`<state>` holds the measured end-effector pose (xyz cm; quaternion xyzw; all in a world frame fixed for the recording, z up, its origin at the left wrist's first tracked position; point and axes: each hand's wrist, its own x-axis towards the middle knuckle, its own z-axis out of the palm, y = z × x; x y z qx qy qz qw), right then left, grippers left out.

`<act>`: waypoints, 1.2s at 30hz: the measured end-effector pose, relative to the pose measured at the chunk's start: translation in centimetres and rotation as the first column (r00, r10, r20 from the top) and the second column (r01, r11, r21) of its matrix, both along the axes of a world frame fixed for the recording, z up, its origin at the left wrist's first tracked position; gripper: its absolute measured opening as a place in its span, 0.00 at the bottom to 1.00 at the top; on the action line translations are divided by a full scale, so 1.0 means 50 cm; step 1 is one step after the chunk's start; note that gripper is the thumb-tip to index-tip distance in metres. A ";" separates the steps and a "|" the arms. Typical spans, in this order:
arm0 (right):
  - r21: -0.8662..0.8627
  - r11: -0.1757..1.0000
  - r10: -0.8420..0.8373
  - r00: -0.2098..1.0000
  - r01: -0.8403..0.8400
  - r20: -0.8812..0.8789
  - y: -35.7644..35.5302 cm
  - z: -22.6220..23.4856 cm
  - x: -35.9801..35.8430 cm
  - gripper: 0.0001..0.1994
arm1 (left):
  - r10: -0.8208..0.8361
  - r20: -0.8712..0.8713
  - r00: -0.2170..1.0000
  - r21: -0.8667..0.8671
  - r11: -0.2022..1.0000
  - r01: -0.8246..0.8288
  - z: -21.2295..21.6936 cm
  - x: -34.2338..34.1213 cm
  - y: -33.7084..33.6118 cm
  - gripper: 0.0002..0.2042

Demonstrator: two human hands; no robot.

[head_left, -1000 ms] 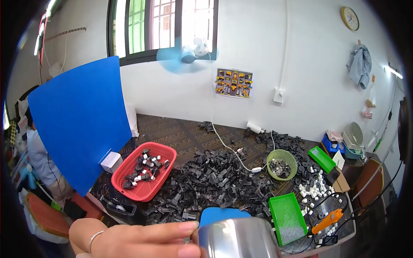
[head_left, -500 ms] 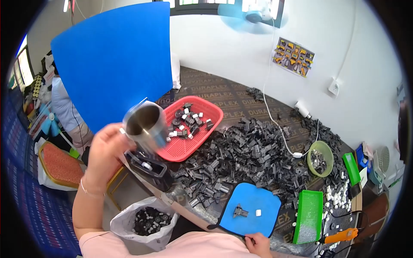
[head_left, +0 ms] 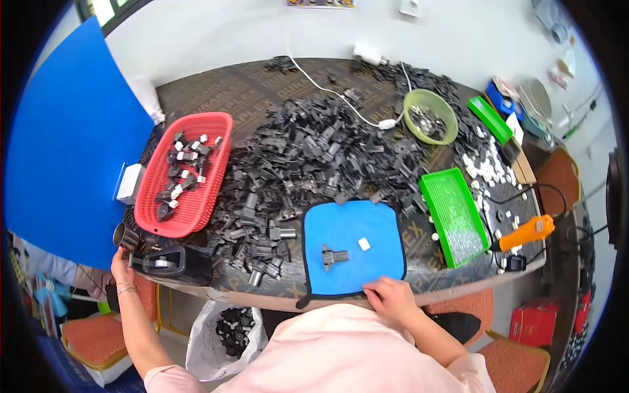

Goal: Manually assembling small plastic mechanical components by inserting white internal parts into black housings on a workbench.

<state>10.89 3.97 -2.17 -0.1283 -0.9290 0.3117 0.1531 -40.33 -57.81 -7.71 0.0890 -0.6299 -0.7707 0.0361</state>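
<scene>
My left hand is closed on a steel mug at the table's left edge. The mug is tilted, its dark inside showing; whether it rests on the table I cannot tell. Just right of it stands a black tape dispenser. At the table's front, my right hand lies on the near edge of a blue mat, fingers slightly apart and nothing visible in them. On this mat lie a black plastic part and a small white block.
A red basket holds black and white pieces. Loose black parts heap mid-table. Rightward are a green tray, a yellow-green bowl, white pieces and an orange-handled tool. A white bag of black pieces stands below.
The mug in my left hand has gone from raised before the red basket down to the table's left edge, beside the tape dispenser. My right hand has moved farther onto the mat's edge. The view has shifted.
</scene>
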 end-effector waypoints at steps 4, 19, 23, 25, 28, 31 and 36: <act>0.019 1.000 0.009 0.999 -0.008 -0.050 -0.002 0.003 0.005 0.03 | -0.028 0.186 0.982 -0.091 0.995 0.046 -0.002 0.010 0.071 0.10; 0.095 0.988 -0.127 0.991 0.123 0.036 0.145 0.020 -0.183 0.14 | -0.752 -0.260 0.606 -0.676 0.590 0.442 0.307 0.564 0.742 0.13; 0.149 0.984 -0.094 0.994 0.101 -0.050 0.147 0.042 -0.279 0.17 | -0.897 -0.001 0.442 -0.770 0.282 0.572 0.210 0.633 0.906 0.26; 0.168 0.982 -0.085 0.996 0.085 -0.008 0.144 0.037 -0.310 0.19 | -0.868 -0.060 0.493 -0.884 0.276 0.378 0.169 0.642 0.951 0.27; 0.146 0.989 -0.022 0.999 0.018 0.031 0.128 0.031 -0.337 0.18 | -0.876 0.013 0.482 -0.913 0.186 0.362 0.147 0.637 0.976 0.23; 0.118 0.992 0.034 0.999 -0.037 0.032 0.119 0.033 -0.357 0.16 | -0.899 0.111 0.424 -0.882 0.108 0.460 0.148 0.641 0.977 0.19; 0.059 0.981 0.185 0.982 -0.186 0.026 0.073 0.044 -0.402 0.14 | -0.923 -0.090 0.375 -0.795 0.293 0.531 0.136 0.650 0.938 0.21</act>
